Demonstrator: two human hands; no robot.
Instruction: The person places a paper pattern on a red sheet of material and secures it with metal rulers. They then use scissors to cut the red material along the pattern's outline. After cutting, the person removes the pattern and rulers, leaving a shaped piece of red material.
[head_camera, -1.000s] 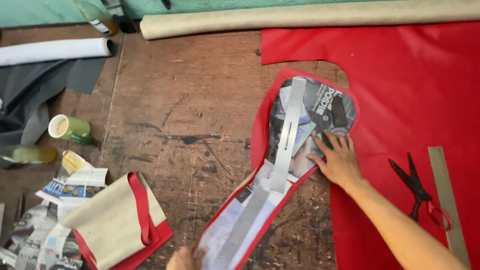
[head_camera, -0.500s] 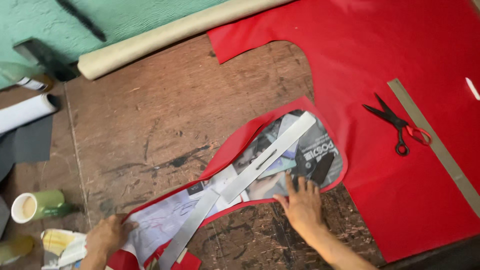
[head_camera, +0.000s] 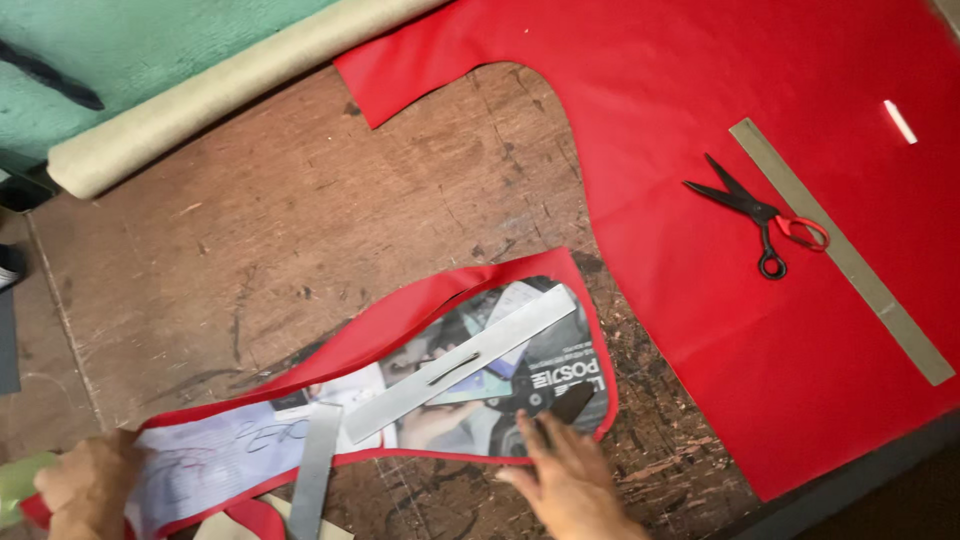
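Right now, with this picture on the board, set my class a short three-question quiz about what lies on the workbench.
1. True or false: the scissors lie on the red sheet.
2. What rests on top of the newspaper pattern? A) a metal ruler B) a hammer C) a cup
3. Which hand presses flat on the wider end of the pattern, beside the dark chalk piece?

Key
1. True; they lie open beside a long grey strip.
2. A; the metal ruler lies slantwise across it.
3. The right hand; the left hand grips the narrow end at the table edge.
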